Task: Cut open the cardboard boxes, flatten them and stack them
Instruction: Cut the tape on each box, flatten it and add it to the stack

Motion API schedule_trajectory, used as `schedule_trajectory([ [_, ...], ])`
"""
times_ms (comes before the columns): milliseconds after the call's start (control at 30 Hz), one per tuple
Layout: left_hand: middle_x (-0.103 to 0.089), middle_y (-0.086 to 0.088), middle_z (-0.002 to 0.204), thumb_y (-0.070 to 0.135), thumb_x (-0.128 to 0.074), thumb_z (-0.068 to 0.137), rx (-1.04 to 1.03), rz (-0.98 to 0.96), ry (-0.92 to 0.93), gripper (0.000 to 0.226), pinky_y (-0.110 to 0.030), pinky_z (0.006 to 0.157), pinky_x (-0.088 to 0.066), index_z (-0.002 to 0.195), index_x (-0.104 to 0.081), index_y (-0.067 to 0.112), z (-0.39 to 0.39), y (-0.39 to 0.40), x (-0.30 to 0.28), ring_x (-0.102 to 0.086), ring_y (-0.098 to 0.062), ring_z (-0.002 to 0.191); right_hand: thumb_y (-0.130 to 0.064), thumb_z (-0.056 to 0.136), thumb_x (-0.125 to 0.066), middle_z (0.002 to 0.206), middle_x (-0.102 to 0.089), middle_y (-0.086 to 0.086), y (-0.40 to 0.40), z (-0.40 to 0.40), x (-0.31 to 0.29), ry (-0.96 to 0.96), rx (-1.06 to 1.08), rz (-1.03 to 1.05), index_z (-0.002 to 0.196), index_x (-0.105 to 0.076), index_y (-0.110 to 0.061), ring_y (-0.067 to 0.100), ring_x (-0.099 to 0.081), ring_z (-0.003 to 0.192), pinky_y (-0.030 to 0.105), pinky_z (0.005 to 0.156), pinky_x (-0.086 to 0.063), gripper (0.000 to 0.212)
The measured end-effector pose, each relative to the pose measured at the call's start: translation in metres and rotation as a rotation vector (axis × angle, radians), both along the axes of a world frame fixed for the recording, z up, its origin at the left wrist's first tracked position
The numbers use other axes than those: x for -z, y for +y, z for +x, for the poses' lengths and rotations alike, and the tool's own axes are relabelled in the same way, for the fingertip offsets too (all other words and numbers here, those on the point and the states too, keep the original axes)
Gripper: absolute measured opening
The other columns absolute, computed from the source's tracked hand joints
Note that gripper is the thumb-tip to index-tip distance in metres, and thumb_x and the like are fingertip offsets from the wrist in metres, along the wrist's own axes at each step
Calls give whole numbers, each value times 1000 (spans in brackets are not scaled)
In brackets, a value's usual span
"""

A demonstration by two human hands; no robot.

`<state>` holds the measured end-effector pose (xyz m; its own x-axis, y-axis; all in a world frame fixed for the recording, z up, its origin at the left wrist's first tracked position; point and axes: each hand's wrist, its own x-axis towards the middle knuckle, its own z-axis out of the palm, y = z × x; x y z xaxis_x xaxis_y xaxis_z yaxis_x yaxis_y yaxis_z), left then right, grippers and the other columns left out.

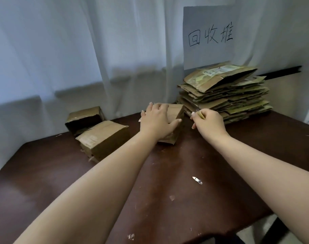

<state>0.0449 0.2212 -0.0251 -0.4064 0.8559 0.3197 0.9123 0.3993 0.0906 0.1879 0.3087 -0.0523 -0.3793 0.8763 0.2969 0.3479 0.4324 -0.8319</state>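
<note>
A small brown cardboard box (176, 112) stands at the middle back of the dark wooden table (167, 199). My left hand (156, 120) lies over its top, with the thumb curled round its right edge. Just right of the box, my right hand (209, 123) grips a thin yellowish cutter (201, 115) whose tip points at the box's right side. Two more boxes sit to the left: a closed one (102, 138) tipped on the table and an open one (84, 118) behind it. A tall stack of flattened cardboard (226, 92) rises at the back right.
A white paper sign (209, 36) with handwritten characters hangs above the stack on a white curtain (79, 50). A snapped blade piece (197, 180) and paper scraps lie on the table's front half. The table edge falls away at the lower right.
</note>
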Motion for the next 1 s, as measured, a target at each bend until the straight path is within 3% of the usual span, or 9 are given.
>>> schedule_trajectory([
  [67,-30,-9,154,72,-42,85,-75,-124,-28,76,-61,111,-21,144,-36,24,1,8,7,-17,-38,143,-36,92,-55,85,-65,-2,4,6,5,-31,15,-22,85,-59,-17,18,-58,87,31,75,-43,21],
  [167,-47,-8,141,67,-43,87,-23,-142,-94,59,-56,105,-32,129,-51,26,-2,1,11,-35,-38,132,-32,93,-56,98,-59,2,7,15,13,-64,16,-92,103,-54,-13,19,-53,91,29,77,-40,21],
  [300,-48,-1,146,56,-54,88,130,-110,-236,59,-39,111,-32,141,-48,30,-6,-28,4,-37,-26,136,-23,97,-50,76,-62,11,-4,25,27,48,-67,-296,84,-56,-11,20,-57,54,27,45,-46,19],
  [367,-45,4,148,48,-59,90,178,-99,-340,54,-30,112,-28,141,-48,32,-9,-43,3,-36,-18,138,-18,96,-51,68,-62,11,-13,26,31,84,-77,-367,76,-59,-11,17,-54,47,24,39,-44,23],
  [500,-47,8,145,44,-57,93,213,-101,-428,48,-19,106,-24,139,-50,32,-11,-58,0,-36,-12,138,-16,92,-53,64,-66,8,-27,27,35,85,-25,-351,75,-57,-17,15,-51,42,23,39,-39,18],
  [667,-48,14,141,40,-56,95,244,-89,-476,44,-13,102,-21,137,-53,27,-7,-58,0,-33,4,127,-18,89,-54,67,-69,5,-31,26,37,127,5,-328,90,-58,-16,13,-52,41,22,40,-37,4],
  [900,-47,14,143,44,-54,95,256,-107,-464,45,-17,109,-23,137,-53,28,-9,-54,2,-36,-5,136,-22,90,-56,67,-70,1,-25,20,40,106,36,-333,91,-60,-16,14,-55,44,27,49,-42,7],
  [1000,-45,10,147,62,-46,88,240,-132,-380,58,-26,114,-26,138,-50,33,-7,-49,7,-36,-11,138,-19,89,-57,67,-69,2,-20,17,41,115,63,-357,94,-60,-14,15,-55,46,27,49,-44,7],
])
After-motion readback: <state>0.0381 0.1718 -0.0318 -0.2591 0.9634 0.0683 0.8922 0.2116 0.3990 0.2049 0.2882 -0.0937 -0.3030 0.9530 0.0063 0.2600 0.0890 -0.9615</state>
